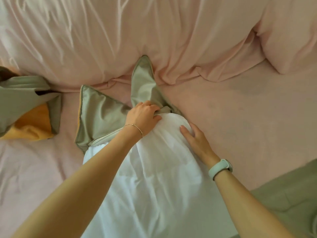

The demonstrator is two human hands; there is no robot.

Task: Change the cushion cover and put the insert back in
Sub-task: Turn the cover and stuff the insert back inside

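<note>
A white cushion insert (154, 177) lies on the pink bed, its far end at the mouth of a sage-green cover (103, 115). The cover is mostly empty, and two of its corners stick up like points. My left hand (143, 115) grips the cover's opening edge at the top of the insert, fingers curled over the fabric. My right hand (195, 136) lies flat with straight fingers on the insert's right side, pressing it. A thin bracelet is on my left wrist and a pale green band on my right.
Another green cover with yellow fabric showing (29, 117) lies crumpled at the left. A bunched pink duvet (120, 40) fills the far side and a pink pillow (291, 35) sits at the far right. A green cushion (291, 200) is at the lower right.
</note>
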